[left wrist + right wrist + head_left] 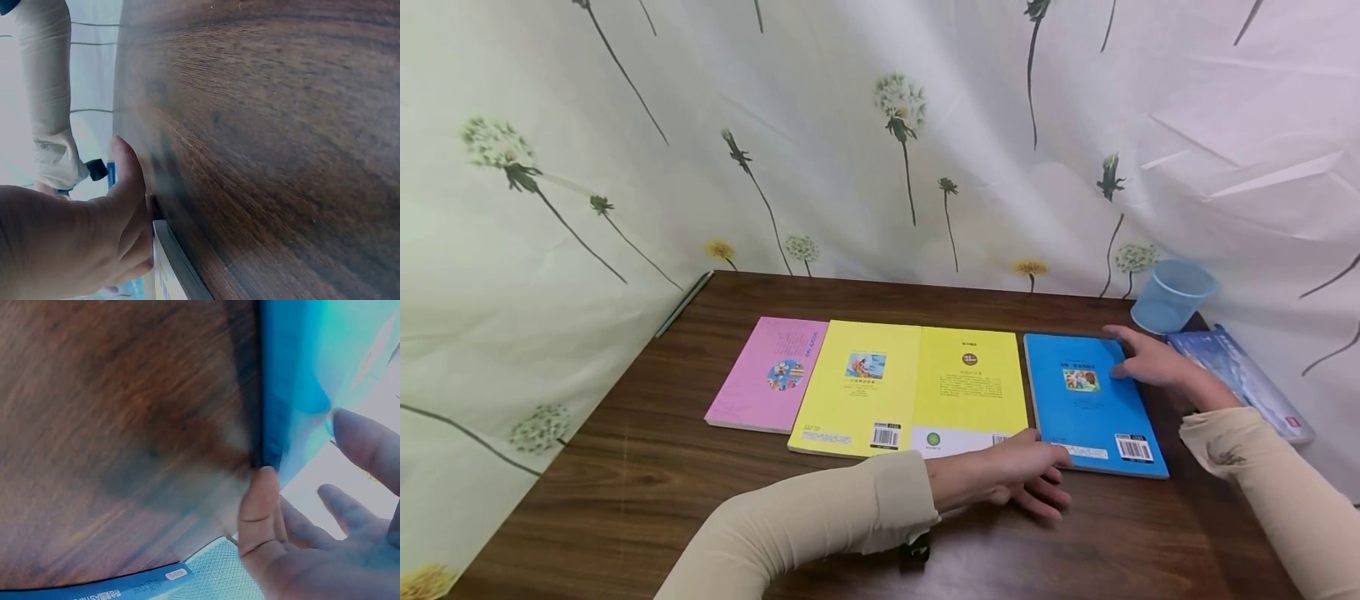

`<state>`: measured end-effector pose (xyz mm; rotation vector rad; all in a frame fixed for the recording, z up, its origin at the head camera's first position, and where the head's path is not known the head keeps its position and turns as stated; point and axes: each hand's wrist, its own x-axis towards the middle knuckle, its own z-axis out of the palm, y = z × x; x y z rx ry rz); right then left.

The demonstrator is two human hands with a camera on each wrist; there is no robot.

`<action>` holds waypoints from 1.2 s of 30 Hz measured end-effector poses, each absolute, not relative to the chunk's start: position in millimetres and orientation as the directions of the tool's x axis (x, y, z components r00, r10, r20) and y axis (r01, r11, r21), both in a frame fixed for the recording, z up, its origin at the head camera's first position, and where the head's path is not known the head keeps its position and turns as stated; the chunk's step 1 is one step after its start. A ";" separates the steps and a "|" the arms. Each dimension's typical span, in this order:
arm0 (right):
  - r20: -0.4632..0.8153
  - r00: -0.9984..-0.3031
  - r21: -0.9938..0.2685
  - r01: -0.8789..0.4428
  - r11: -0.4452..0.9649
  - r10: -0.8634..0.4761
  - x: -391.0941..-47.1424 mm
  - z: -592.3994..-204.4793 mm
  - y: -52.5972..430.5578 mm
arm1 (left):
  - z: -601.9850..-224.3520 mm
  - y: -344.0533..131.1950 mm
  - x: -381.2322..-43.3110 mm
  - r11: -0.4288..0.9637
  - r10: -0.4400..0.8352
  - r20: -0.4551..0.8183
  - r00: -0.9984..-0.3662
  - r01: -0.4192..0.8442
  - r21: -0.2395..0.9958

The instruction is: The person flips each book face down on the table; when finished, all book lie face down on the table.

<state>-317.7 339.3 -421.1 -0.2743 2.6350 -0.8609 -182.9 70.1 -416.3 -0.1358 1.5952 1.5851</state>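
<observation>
A blue book [1086, 408] lies face down on the dark wooden table, at the right end of a row of books. My right hand [1150, 358] is at its upper right side with fingers spread; in the right wrist view one fingertip [265, 481] touches the book's edge. Reaching across, my left hand [1033, 471] is by the blue book's lower left corner, fingers extended and partly overlapping it. Left of the blue book lie two yellow books, one [970, 383] on the right and one [857, 400] beside it, then a pink book [767, 375].
A light blue bin [1172, 296] stands at the back right corner. Beside it, a blue-and-white package [1240, 379] lies along the right edge. A thin green strip [685, 304] lies at the back left edge. A flower-printed curtain [850, 150] surrounds the table [625, 467].
</observation>
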 end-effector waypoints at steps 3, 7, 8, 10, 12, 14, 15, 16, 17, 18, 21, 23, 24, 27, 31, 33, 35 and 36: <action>-0.288 -0.914 -0.602 -0.058 0.796 -0.285 -317.7 -420.8 339.9 | -414.4 70.9 -182.8 0.178 0.473 -0.618 -0.628 -0.619 0.765; -0.303 -0.910 -0.597 -0.051 0.801 -0.283 -317.5 -419.9 340.1 | -411.7 71.2 -182.0 0.181 0.459 -0.623 -0.634 -0.619 0.764; -0.307 -0.908 -0.596 -0.049 0.802 -0.284 -317.5 -419.8 340.2 | -411.1 71.1 -181.6 0.182 0.455 -0.623 -0.636 -0.619 0.764; -0.319 -0.904 -0.595 -0.042 0.803 -0.284 -317.5 -419.7 340.2 | -410.0 71.0 -180.4 0.184 0.445 -0.624 -0.642 -0.617 0.765; -0.332 -0.900 -0.596 -0.033 0.802 -0.283 -317.3 -419.2 339.7 | -409.2 70.9 -179.2 0.178 0.435 -0.622 -0.651 -0.614 0.769; -0.342 -0.897 -0.596 -0.024 0.802 -0.281 -317.4 -418.7 339.3 | -408.5 71.0 -178.1 0.167 0.423 -0.616 -0.664 -0.611 0.774; -0.345 -0.896 -0.596 -0.021 0.802 -0.280 -317.2 -418.2 338.8 | -408.2 71.0 -177.6 0.163 0.418 -0.614 -0.670 -0.610 0.776; -0.345 -0.896 -0.595 -0.022 0.803 -0.280 -317.0 -417.9 338.3 | -407.8 71.0 -177.2 0.158 0.412 -0.612 -0.675 -0.608 0.778; -0.346 -0.896 -0.596 -0.020 0.803 -0.279 -316.6 -417.4 337.6 | -407.5 71.0 -176.9 0.155 0.408 -0.609 -0.680 -0.606 0.780; -0.345 -0.896 -0.595 -0.020 0.804 -0.278 -316.4 -417.3 337.3 | -407.2 70.9 -176.6 0.153 0.405 -0.607 -0.683 -0.604 0.782; -0.343 -0.898 -0.594 -0.019 0.804 -0.275 -315.3 -417.5 336.1 | -406.8 70.6 -176.0 0.153 0.405 -0.601 -0.689 -0.597 0.788; -0.342 -0.899 -0.593 -0.020 0.805 -0.274 -314.7 -417.8 335.2 | -407.0 70.4 -175.7 0.155 0.410 -0.597 -0.689 -0.593 0.791; -0.341 -0.899 -0.591 -0.022 0.806 -0.275 -314.6 -418.1 334.9 | -407.1 70.2 -175.5 0.155 0.413 -0.595 -0.689 -0.590 0.792; -0.340 -0.899 -0.589 -0.025 0.808 -0.275 -314.0 -418.2 333.3 | -407.3 70.2 -174.9 0.162 0.421 -0.590 -0.689 -0.583 0.796; -0.353 -0.896 -0.591 -0.009 0.807 -0.269 -314.5 -417.9 331.7 | -407.0 71.2 -173.8 0.175 0.425 -0.593 -0.684 -0.580 0.795; -0.359 -0.894 -0.591 -0.005 0.806 -0.269 -315.2 -418.1 330.8 | -406.5 71.5 -173.1 0.179 0.424 -0.597 -0.682 -0.583 0.793; -0.366 -0.891 -0.594 0.001 0.804 -0.269 -315.8 -418.2 329.9 | -406.3 71.1 -172.7 0.180 0.424 -0.598 -0.680 -0.584 0.792; -0.371 -0.889 -0.598 0.007 0.801 -0.269 -316.1 -418.1 329.5 | -406.1 70.9 -172.7 0.182 0.422 -0.600 -0.680 -0.585 0.791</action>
